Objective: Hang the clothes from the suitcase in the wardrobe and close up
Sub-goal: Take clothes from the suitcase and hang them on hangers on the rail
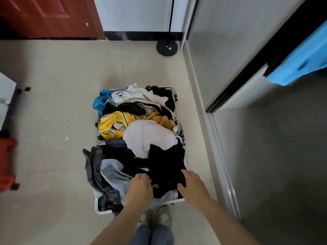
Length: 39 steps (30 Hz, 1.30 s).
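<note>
**Fig. Lifting one garment clear of the open suitcase**

The suitcase (96,206) lies open on the floor, heaped with clothes. At its 6 o'clock end both hands are on the black garment (164,161). The left hand (139,186) pinches its edge with curled fingers; the right hand (192,184) curves fingers and thumb round a fold. Recommended: gather it by the shoulders and lift straight up, so the jeans (113,172) beneath stay behind. Then carry it to the wardrobe (230,50) at 3 o'clock.
</note>
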{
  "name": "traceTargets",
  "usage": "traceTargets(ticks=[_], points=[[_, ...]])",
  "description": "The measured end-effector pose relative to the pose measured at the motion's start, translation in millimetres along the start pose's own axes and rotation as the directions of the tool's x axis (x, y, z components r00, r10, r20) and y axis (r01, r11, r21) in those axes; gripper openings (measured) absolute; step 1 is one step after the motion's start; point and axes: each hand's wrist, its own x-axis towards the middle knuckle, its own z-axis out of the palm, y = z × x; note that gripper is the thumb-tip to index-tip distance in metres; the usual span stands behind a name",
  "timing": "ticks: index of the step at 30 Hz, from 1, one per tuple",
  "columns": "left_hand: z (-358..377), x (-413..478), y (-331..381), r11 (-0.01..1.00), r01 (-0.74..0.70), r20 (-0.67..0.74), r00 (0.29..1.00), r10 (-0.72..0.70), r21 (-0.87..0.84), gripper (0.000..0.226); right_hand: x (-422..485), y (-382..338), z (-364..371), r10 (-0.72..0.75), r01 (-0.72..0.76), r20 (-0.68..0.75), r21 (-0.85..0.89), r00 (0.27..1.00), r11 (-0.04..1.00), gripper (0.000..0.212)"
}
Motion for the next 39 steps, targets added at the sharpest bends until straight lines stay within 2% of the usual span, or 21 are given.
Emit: traceTargets(ticks=[4, 7, 9, 11, 14, 17, 19, 21, 22, 23, 24, 25, 26, 27, 28, 30, 32, 35, 37, 38, 39], points=[[70, 53, -47, 1.0, -0.004, 0.034, 0.999, 0.004, 0.007, 0.029, 61, 46, 67, 0.01, -0.001, 0.07, -0.12, 0.997, 0.993, 0.054], [115, 99, -76, 0.994, 0.001, 0.113, 0.994, -0.013, 0.111, 0.044, 121, 76, 95, -0.013, 0.037, 0.097, -0.259, 0.995, 0.965, 0.055], [138, 133, -87, 0.976, 0.011, 0.131, 0.991, -0.04, 0.218, 0.052, 166, 89, 103, -0.034, 0.054, 0.068, -0.329, 0.997, 0.943, 0.054], [153, 167, -92, 0.978, 0.03, 0.063, 0.997, -0.044, 0.208, 0.056, 209, 94, 104, -0.065, 0.059, -0.006, -0.344, 0.998, 0.937, 0.056], [166, 219, -99, 1.0, -0.004, -0.142, 0.99, 0.004, 0.006, 0.061, 266, 88, 98, -0.119, 0.077, -0.159, -0.25, 0.98, 0.965, 0.063], [165, 269, -97, 0.98, -0.145, -0.391, 0.917, 0.082, -0.135, 0.073, 320, 73, 93, -0.108, 0.108, -0.256, -0.013, 0.961, 0.994, 0.085], [153, 297, -92, 0.973, -0.185, -0.487, 0.868, 0.098, -0.135, 0.084, 345, 61, 92, -0.078, 0.092, -0.266, 0.041, 0.961, 0.995, 0.096], [138, 319, -90, 0.977, -0.21, -0.507, 0.847, 0.159, -0.044, 0.091, 359, 48, 93, -0.044, 0.053, -0.227, 0.032, 0.973, 0.998, 0.086], [131, 329, -91, 0.981, -0.196, -0.473, 0.864, 0.175, 0.004, 0.094, 362, 39, 92, -0.011, 0.023, -0.177, 0.067, 0.984, 0.997, 0.08], [123, 336, -91, 0.986, -0.156, -0.417, 0.894, 0.164, 0.052, 0.096, 363, 32, 93, 0.01, 0.013, -0.129, 0.177, 0.992, 0.984, 0.074], [114, 342, -92, 0.99, -0.104, -0.358, 0.924, 0.131, 0.094, 0.092, 363, 23, 94, 0.016, 0.013, -0.08, 0.35, 0.997, 0.937, 0.063], [107, 344, -92, 0.993, -0.053, -0.314, 0.946, 0.085, 0.109, 0.082, 360, 15, 96, 0.003, 0.019, -0.04, 0.537, 0.999, 0.843, 0.042], [99, 343, -92, 0.995, -0.014, -0.281, 0.959, 0.042, 0.102, 0.066, 354, 6, 95, 0.011, -0.012, 0.007, 0.696, 1.0, 0.718, 0.018], [91, 339, -92, 0.998, 0.011, -0.264, 0.965, 0.005, 0.061, 0.049, 349, -1, 92, 0.025, -0.047, 0.041, 0.806, 0.999, 0.59, 0.008], [79, 330, -89, 0.999, 0.031, -0.252, 0.967, -0.036, -0.023, 0.039, 341, -10, 86, 0.053, -0.069, 0.05, 0.873, 0.997, 0.484, 0.012], [62, 311, -82, 0.947, 0.019, -0.246, 0.964, -0.103, -0.322, 0.036, 324, -21, 72, 0.107, -0.066, 0.037, 0.959, 0.994, 0.277, 0.015], [35, 286, -65, 0.792, -0.049, -0.285, 0.945, -0.16, -0.608, 0.031, 302, -37, 50, 0.051, -0.043, 0.036, 0.99, 0.998, 0.137, 0.014], [-12, 232, -34, 0.646, -0.185, -0.403, 0.891, -0.208, -0.741, 0.018, 261, -71, 4, -0.044, -0.037, 0.044, 0.989, 0.998, 0.144, 0.028], [-52, 189, -14, 0.637, -0.25, -0.461, 0.868, -0.187, -0.729, 0.019, 223, -100, -38, -0.052, -0.034, 0.044, 0.984, 0.998, 0.174, 0.06], [-74, 167, -2, 0.63, -0.286, -0.493, 0.851, -0.179, -0.722, 0.023, 204, -111, -57, -0.057, -0.034, 0.046, 0.983, 0.997, 0.182, 0.066], [-94, 151, 7, 0.612, -0.322, -0.525, 0.832, -0.181, -0.723, 0.026, 186, -121, -76, -0.072, -0.025, 0.039, 0.981, 0.997, 0.191, 0.062]])
